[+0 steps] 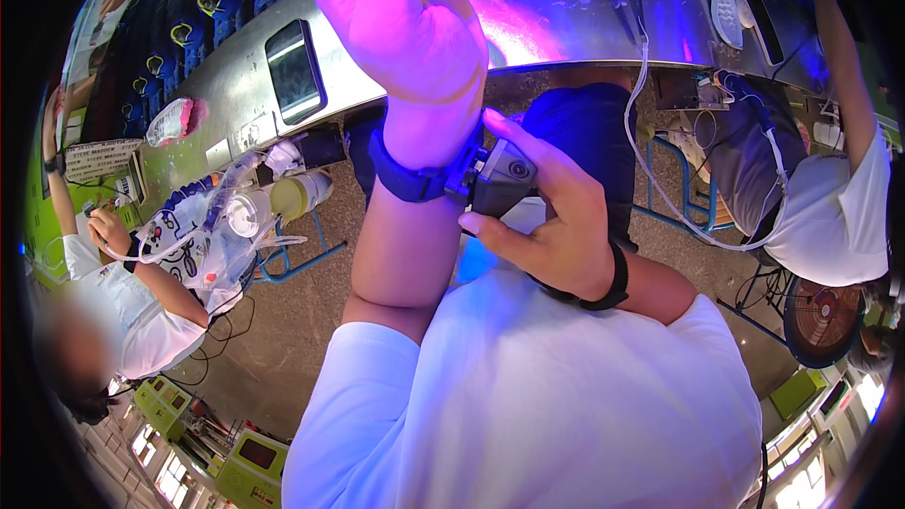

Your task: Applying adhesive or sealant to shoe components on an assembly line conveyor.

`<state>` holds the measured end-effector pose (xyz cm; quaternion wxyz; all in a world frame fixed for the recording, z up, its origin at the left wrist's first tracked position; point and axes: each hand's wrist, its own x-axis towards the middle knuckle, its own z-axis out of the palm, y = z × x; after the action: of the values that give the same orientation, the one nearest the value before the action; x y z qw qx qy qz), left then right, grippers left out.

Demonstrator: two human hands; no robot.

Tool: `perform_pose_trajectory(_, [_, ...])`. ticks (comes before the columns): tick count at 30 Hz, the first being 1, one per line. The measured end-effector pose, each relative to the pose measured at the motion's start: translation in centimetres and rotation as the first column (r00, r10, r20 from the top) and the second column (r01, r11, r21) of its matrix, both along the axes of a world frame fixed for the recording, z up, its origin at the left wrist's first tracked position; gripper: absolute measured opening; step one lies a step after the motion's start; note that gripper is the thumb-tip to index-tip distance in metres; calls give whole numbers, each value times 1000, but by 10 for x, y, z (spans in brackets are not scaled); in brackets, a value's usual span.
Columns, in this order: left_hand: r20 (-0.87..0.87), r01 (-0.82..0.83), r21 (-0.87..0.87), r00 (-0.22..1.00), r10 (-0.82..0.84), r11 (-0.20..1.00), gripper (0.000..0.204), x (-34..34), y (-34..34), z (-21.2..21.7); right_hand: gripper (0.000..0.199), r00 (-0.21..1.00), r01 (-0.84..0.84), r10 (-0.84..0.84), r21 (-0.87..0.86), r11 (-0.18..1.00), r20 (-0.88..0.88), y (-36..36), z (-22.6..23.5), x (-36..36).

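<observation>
Metal workbench (236, 85) bg | R hand (551, 217) pinching small camera (504, 179) on L wrist strap (405, 179) | L hand (405, 9) raised, loosely curled, holding nothing

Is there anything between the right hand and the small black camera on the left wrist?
Nothing visible. The right hand already grips the small black camera with thumb and fingers, at the dark wrist strap of the raised left hand.

Right hand on wrist camera
Right hand (556, 226) pinches the small camera (500, 179) on the dark strap (405, 179) around the raised left wrist; left hand (401, 9) lifted above the metal table (566, 28)
</observation>
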<state>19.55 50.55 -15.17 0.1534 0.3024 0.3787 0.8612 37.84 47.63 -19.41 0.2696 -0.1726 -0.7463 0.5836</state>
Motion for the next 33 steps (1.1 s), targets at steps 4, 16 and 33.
perform_pose_trajectory(4, [13,-197,-79,980,199,977,30,-6,6,-16,80,998,-17,34,-315,949,48,-1,-1,-2])
perform_pose_trajectory(16, [-778,-607,-616,568,-268,502,41,-96,-45,-138,45,901,66,-76,38,997,428,70,-80,45])
perform_pose_trajectory(33, [-829,-685,-558,450,-331,467,57,-86,-44,-182,72,983,-109,6,555,825,183,121,-114,-73])
